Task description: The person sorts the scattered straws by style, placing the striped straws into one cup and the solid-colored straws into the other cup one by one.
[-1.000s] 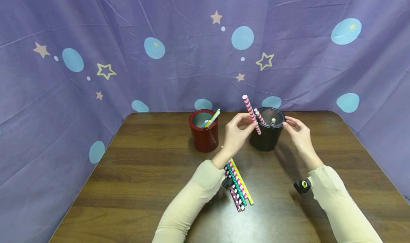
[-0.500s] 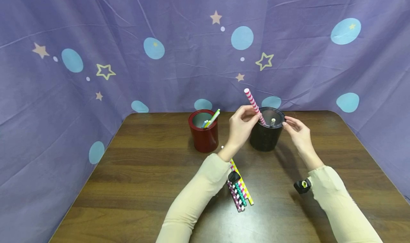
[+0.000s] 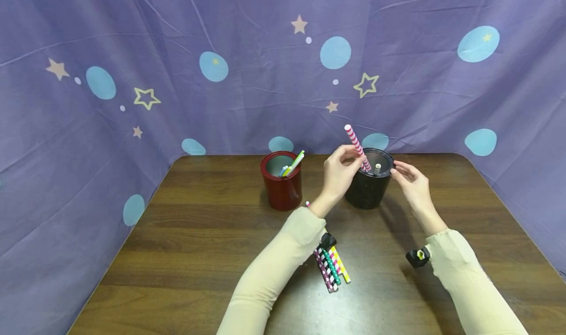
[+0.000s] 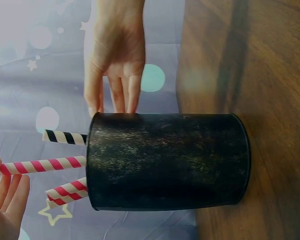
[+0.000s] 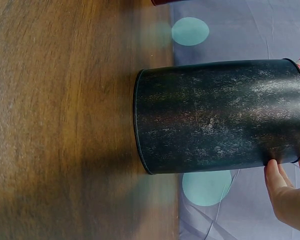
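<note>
My left hand [image 3: 340,172] pinches a pink-and-white striped paper straw [image 3: 355,141] between thumb and fingers. The straw leans, its lower end inside the mouth of the black metal bucket [image 3: 365,192]. In the left wrist view more pink-striped straw [image 4: 67,192] and a black-and-white striped straw [image 4: 65,137] stick out of the bucket. My right hand [image 3: 413,180] holds the bucket at its right rim, with thumb and fingertips on the edge and side. The right wrist view shows those fingers [image 5: 275,175] against the dark wall. Inside, the bucket's bottom is hidden.
A red bucket [image 3: 283,195] with several thin coloured sticks [image 3: 294,163] stands to the left. Several patterned straws [image 3: 331,266] lie on the wooden table [image 3: 185,256], partly under my left forearm. A purple curtain [image 3: 265,99] hangs behind the table.
My left hand has moved right and slightly up, bringing the pink striped straw from the bucket's outer left side into its mouth. The right hand has stayed at the rim.
</note>
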The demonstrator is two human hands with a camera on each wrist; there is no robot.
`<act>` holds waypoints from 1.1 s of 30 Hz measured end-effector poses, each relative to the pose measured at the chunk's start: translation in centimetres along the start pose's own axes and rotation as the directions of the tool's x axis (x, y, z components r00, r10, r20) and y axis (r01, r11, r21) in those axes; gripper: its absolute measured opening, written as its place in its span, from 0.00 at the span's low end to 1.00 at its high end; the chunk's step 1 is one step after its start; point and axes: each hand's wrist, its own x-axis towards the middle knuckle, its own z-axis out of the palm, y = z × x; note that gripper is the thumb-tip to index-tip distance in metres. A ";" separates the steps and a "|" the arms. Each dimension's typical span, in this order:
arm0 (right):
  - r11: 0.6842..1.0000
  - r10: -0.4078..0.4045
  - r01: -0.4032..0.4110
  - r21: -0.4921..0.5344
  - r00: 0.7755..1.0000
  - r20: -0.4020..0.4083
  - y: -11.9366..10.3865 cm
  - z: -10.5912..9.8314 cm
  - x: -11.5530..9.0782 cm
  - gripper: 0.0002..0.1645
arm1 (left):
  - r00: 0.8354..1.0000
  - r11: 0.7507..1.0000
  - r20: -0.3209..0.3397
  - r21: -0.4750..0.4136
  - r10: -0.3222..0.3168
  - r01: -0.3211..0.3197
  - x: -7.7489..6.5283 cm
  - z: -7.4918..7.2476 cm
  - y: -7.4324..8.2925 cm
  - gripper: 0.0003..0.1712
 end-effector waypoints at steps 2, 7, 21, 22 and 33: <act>1.000 0.001 -0.001 -0.008 1.000 -0.002 -0.1 0.0 0.0 0.23 | 1.000 1.000 0.004 0.017 -0.008 0.008 0.0 0.1 -0.1 0.09; 1.000 0.001 -0.001 -0.024 1.000 -0.001 -0.1 0.1 -0.1 0.24 | 1.000 0.997 0.006 0.067 -0.030 0.030 -0.1 0.2 0.0 0.08; 1.000 0.010 -0.010 -0.014 1.000 0.005 0.1 -0.1 0.0 0.24 | 0.998 0.987 0.060 0.161 -0.012 0.003 -0.1 0.8 -4.6 0.09; 1.000 0.010 -0.010 -0.016 1.000 0.006 0.1 -0.1 0.0 0.24 | 0.997 0.985 0.069 0.173 -0.018 0.006 -0.2 0.8 -4.7 0.10; 1.000 0.006 -0.006 0.019 1.000 0.014 0.2 -0.2 0.1 0.24 | 0.981 0.979 0.138 0.172 -0.135 0.111 -1.8 -0.5 -6.0 0.14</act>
